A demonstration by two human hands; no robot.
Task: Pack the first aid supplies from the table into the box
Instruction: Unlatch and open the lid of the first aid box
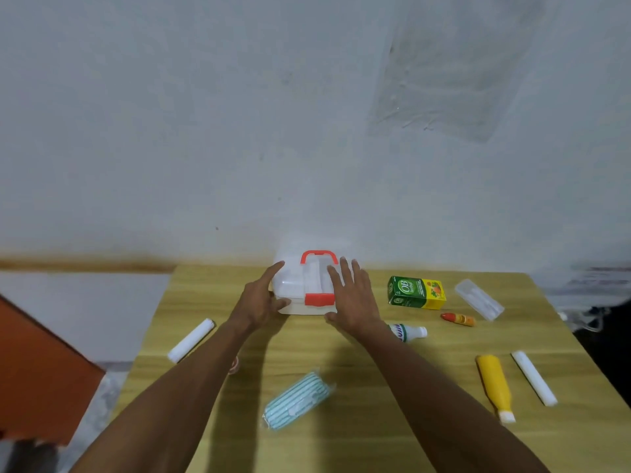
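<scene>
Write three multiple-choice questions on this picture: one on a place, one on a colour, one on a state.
1. On which side of the box does the green and yellow carton lie? A left; B right; C on top.
2. What colour is the box's latch? A blue; B red; C black.
3. How is the lid? A shut; B raised; C taken off.
Answers: B, the carton is to its right; B, the latch is red; A, the lid sits flat, latch down.
</scene>
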